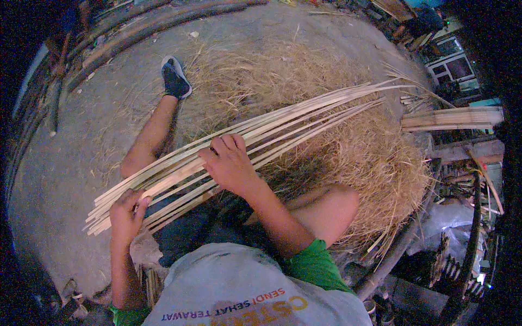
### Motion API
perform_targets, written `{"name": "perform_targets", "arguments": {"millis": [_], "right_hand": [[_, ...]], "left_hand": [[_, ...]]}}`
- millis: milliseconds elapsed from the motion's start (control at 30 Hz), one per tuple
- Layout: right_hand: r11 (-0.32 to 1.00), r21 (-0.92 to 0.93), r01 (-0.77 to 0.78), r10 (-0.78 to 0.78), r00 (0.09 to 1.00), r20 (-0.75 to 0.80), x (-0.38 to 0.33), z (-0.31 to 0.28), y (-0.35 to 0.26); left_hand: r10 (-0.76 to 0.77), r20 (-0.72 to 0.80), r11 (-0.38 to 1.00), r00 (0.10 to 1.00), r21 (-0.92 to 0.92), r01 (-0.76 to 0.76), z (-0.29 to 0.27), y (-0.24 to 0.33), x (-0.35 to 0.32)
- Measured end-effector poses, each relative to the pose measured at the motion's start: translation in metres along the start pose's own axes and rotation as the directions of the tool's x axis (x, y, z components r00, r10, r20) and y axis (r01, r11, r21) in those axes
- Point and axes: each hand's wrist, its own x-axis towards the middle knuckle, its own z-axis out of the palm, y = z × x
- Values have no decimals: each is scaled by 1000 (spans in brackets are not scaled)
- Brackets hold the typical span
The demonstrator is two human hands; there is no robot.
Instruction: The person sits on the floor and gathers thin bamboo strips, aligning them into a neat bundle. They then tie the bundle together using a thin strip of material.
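A loose bundle of long, thin, pale bamboo strips point(304, 112) lies slantwise across my lap, reaching from the lower left to the far right. Near its left end my left hand point(126, 217) is closed, thumb and fingers pinching some of the strips. My right hand point(231, 165) grips from above around the middle of the bundle, its fingers curled over the strips. The fingertips' undersides are hidden. Some strips fan apart on the near side, below my right hand. A ring shows on a right-hand finger.
A wide heap of dry shavings point(380, 179) covers the floor beyond and right of my legs. My outstretched foot in a dark shoe point(175, 79) is at the far left. Poles point(136, 30) lie behind it. Another strip bundle point(451, 119) and clear plastic point(451, 223) are on the right.
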Motion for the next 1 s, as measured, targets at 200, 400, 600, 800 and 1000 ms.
{"name": "perform_targets", "arguments": {"millis": [200,400,600,800,1000], "right_hand": [[998,45,-37,32,994,101,-17,53,11],[981,106,-161,108,914,391,-26,74,12],[981,164,-106,99,994,48,-24,41,29],[967,155,-202,105,871,480,-35,24,48],[928,324,-185,-40,814,579,-46,41,33]], "left_hand": [[-71,84,986,994,159,57,7,-4,4],[-112,179,977,977,199,76,18,-19,1],[-108,40,958,993,271,93,11,-42,10],[-11,-28,997,1000,79,13,18,-35,6],[-61,-35,998,998,-17,60,11,-24,-4]]}}
